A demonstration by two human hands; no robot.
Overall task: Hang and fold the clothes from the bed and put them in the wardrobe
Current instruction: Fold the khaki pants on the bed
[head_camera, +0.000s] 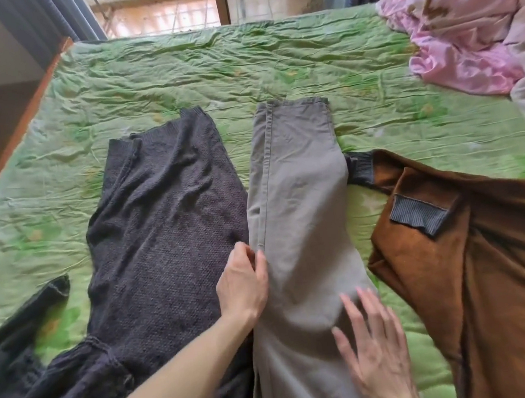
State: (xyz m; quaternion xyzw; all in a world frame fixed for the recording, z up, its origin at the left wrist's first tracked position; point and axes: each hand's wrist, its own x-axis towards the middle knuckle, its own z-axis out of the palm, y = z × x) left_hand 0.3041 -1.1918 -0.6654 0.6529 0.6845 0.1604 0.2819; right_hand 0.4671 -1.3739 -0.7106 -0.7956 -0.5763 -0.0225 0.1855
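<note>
Grey-khaki trousers [298, 196] lie lengthwise down the middle of the green bedspread [244, 65], legs stacked, hems at the far end. My left hand [244, 283] pinches the trousers' left edge by the seam. My right hand [376, 347] lies flat, fingers spread, on the trousers nearer to me. A dark knitted sweater [163, 238] is spread to the left of the trousers, touching them. A brown jacket [479, 260] with grey ribbed cuffs lies to the right.
A crumpled pink sheet [461, 32] is heaped at the far right corner of the bed. The bed's wooden side rail [19, 123] runs along the left. Beyond the far edge are curtains [52, 17] and a window.
</note>
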